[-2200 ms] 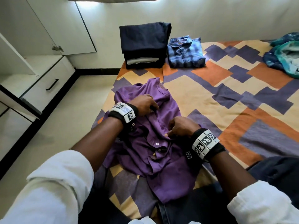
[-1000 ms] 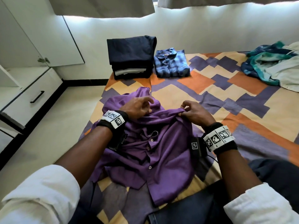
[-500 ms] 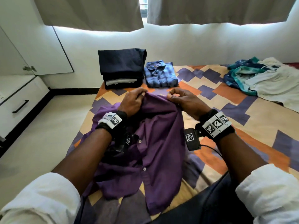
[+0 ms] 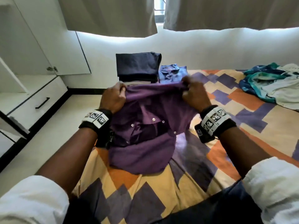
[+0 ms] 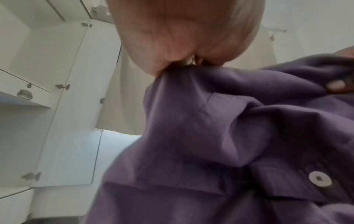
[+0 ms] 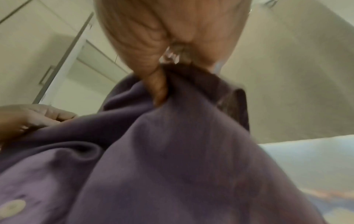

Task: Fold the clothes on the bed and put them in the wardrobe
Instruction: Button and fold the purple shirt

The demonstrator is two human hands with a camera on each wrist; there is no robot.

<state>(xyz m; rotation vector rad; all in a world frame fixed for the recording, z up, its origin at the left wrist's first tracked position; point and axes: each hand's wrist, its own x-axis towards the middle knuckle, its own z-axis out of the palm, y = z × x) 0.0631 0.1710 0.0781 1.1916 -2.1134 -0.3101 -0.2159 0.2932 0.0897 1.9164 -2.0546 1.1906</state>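
A purple button shirt (image 4: 145, 126) hangs lifted above the patterned bed (image 4: 242, 126), its lower part still draped on the sheet. My left hand (image 4: 114, 96) pinches the shirt's top edge at the left and my right hand (image 4: 192, 92) pinches it at the right, stretching the edge between them. The left wrist view shows my left hand (image 5: 172, 60) gripping a bunch of the purple shirt (image 5: 210, 136). Seen from the right wrist, my right hand (image 6: 162, 68) grips the purple shirt (image 6: 172, 151) the same way.
A folded dark stack (image 4: 138, 67) and a folded blue checked shirt (image 4: 173, 73) sit at the bed's far end by the wall. Unfolded teal and white clothes (image 4: 271, 83) lie at the right. The open white wardrobe with a drawer (image 4: 37, 102) stands at the left across a bare floor.
Both hands moved from the crumpled shirt on the bed to its top edge, spread apart and raised it, so the shirt now hangs stretched between them.
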